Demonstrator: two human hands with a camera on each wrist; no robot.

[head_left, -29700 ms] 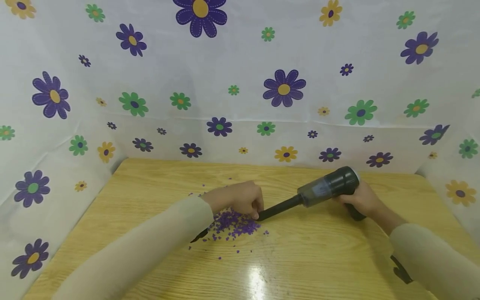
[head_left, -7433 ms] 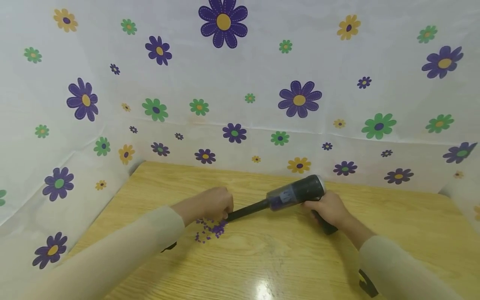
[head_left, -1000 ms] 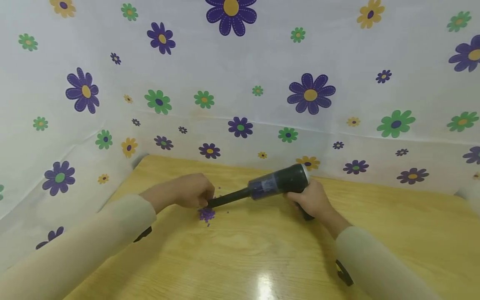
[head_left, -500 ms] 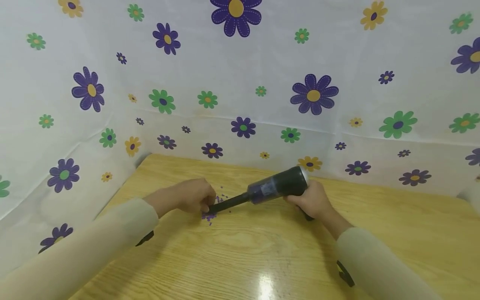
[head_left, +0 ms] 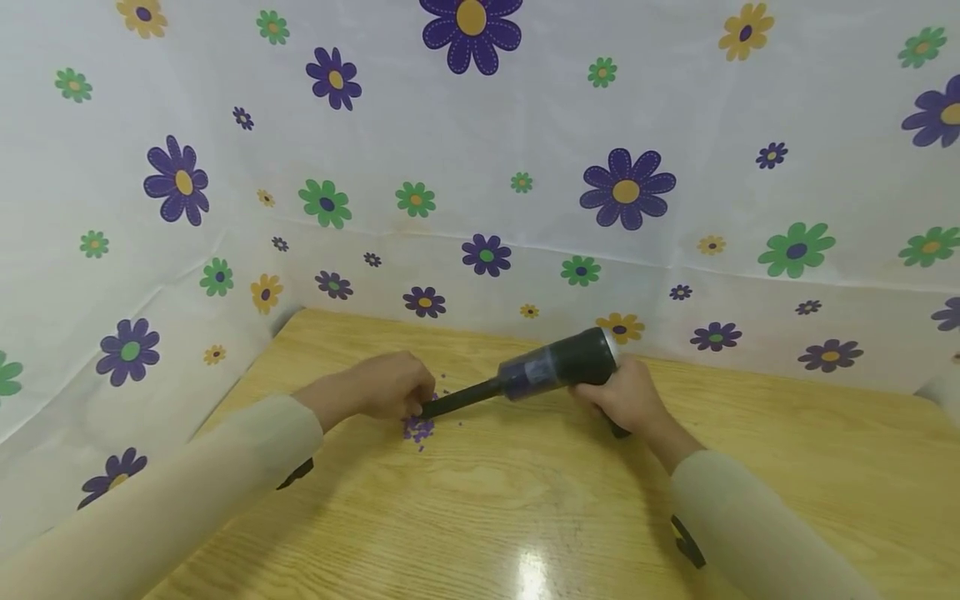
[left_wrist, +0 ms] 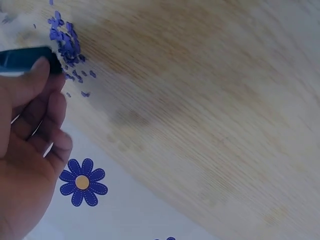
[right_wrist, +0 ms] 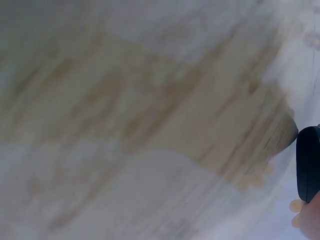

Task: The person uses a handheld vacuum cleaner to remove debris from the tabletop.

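Note:
My right hand [head_left: 624, 395] grips the handle of a black handheld vacuum cleaner [head_left: 585, 357] with a see-through dust cup [head_left: 527, 375]. Purple stuff shows inside the cup. The long narrow nozzle [head_left: 465, 397] slants down to the left toward the wooden table. Near its tip, the thumb and fingers of my left hand [head_left: 392, 385] pinch it; the left wrist view shows the thumb on top of the nozzle [left_wrist: 25, 59]. A small heap of purple bits [head_left: 418, 429] lies at the nozzle's mouth. In the right wrist view only the black handle end [right_wrist: 308, 162] and a fingertip show.
The table [head_left: 480, 500] is pale wood with a glossy patch of light near the front. White cloth [head_left: 525, 125] printed with flowers stands behind it and along the sides. A few stray purple bits [head_left: 444, 377] lie just behind the nozzle.
Far more purple bits covered the table earlier; the heap has shrunk and the cup has darkened with purple. Both hands and the vacuum have shifted left, with small nozzle movements over the last second.

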